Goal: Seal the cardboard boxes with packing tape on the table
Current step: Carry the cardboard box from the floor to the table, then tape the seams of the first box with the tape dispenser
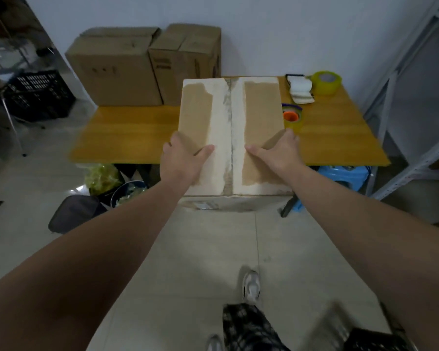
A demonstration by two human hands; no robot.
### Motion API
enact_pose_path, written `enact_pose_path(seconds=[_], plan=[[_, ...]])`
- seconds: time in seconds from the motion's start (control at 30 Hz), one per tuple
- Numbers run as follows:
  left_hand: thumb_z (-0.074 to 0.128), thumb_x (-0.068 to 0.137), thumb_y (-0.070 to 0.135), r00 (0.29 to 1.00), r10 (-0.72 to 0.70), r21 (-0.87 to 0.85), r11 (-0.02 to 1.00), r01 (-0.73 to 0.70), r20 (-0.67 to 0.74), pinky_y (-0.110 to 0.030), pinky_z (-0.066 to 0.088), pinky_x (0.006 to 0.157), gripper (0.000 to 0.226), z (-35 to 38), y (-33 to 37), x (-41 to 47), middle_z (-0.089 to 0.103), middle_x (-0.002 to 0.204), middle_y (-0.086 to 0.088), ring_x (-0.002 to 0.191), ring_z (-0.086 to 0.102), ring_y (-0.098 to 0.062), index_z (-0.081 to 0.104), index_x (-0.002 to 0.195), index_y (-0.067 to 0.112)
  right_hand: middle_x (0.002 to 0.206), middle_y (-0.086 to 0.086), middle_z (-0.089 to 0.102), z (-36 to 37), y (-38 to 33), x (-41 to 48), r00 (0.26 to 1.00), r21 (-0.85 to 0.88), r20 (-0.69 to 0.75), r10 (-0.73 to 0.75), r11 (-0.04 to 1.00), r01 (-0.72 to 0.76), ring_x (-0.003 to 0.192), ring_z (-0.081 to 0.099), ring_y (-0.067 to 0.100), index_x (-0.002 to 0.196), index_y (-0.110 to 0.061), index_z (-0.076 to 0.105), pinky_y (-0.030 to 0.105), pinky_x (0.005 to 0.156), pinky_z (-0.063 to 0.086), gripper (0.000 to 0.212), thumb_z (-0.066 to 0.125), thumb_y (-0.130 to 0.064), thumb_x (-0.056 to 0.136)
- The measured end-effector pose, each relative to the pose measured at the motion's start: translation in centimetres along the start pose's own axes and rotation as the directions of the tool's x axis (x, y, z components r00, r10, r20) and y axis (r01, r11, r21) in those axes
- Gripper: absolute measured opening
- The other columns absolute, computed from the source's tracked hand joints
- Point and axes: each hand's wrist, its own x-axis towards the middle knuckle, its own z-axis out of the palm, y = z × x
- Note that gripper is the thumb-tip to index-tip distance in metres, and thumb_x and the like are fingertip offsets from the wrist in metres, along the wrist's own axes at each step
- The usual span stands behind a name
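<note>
Left hand [181,158] and right hand [280,152] hold a cardboard box [230,117] at the front edge of the desk [127,138].
Both hands grip the box by its sides, thumbs on the closed top flaps, and its near end overhangs the desk. A tape roll with an orange core [292,117] sits just beside its right side.

Storeroom or packing room: metal rack [416,165], cardboard boxes [117,69] by wall, black crate [36,95], tape rolls [325,83] on wooden table [127,138].
</note>
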Motion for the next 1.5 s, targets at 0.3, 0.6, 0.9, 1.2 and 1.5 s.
enact_pose_path(seconds=[0.3, 0.6, 0.9, 1.2, 1.5], plan=[[0.062, 0.075, 0.063, 1.000, -0.011, 0.036, 0.999, 0.011, 0.014, -0.040, 0.041, 0.089, 0.090, 5.2, 4.6, 10.9, 0.042, 0.131, -0.011, 0.115, 0.046, -0.030, 0.029, 0.139, 0.010, 0.133, 0.008, 0.035, 0.0, 0.4, 13.2, 0.999, -0.036, 0.046, -0.002, 0.999, 0.004, 0.118, 0.042, 0.025, 0.134, -0.011, 0.030, 0.039, 0.093, 0.041, 0.098, 0.077, -0.060, 0.063], [0.062, 0.074, 0.065, 0.993, -0.067, 0.119, 0.991, 0.056, 0.094, -0.044, 0.041, 0.093, 0.093, 9.6, 6.3, 20.0, 0.041, 0.133, -0.012, 0.118, 0.045, -0.032, 0.027, 0.141, 0.011, 0.133, 0.010, 0.039, 1.6, 1.1, 22.0, 0.993, -0.063, 0.087, 0.082, 0.995, -0.076, 0.117, 0.045, 0.028, 0.136, -0.008, 0.031, 0.043, 0.094, 0.045, 0.099, 0.078, -0.057, 0.064], [0.060, 0.070, 0.070, 0.987, -0.033, 0.206, 0.979, -0.001, 0.160, -0.044, 0.041, 0.093, 0.096, 12.3, 5.5, 28.3, 0.039, 0.132, -0.012, 0.117, 0.044, -0.033, 0.027, 0.140, 0.013, 0.129, 0.008, 0.049, 4.0, 1.8, 28.9, 0.984, -0.039, 0.119, 0.135, 0.991, -0.132, 0.116, 0.051, 0.025, 0.130, -0.008, 0.041, 0.046, 0.095, 0.047, 0.095, 0.079, -0.060, 0.060], [0.045, 0.083, 0.066, 0.971, 0.027, 0.387, 0.914, -0.120, 0.238, -0.048, 0.033, 0.099, 0.082, 16.4, 7.9, 32.3, 0.029, 0.135, -0.019, 0.121, 0.034, -0.041, 0.017, 0.143, 0.016, 0.116, -0.002, 0.047, 3.9, 3.6, 33.8, 0.987, -0.048, 0.090, 0.130, 0.991, -0.126, 0.102, 0.050, 0.015, 0.125, -0.015, 0.037, 0.033, 0.080, 0.048, 0.083, 0.076, -0.058, 0.065], [0.019, 0.088, 0.067, 0.944, 0.173, 0.451, 0.845, -0.289, 0.282, -0.046, -0.005, 0.114, 0.082, 22.5, 13.9, 32.6, 0.003, 0.157, -0.018, 0.144, -0.003, -0.031, 0.006, 0.150, 0.014, 0.110, 0.004, 0.055, -0.5, 7.7, 40.6, 0.995, -0.249, 0.072, -0.066, 0.965, 0.082, 0.096, 0.056, 0.022, 0.112, -0.017, 0.055, 0.036, 0.076, 0.046, 0.019, 0.047, -0.023, 0.096]])
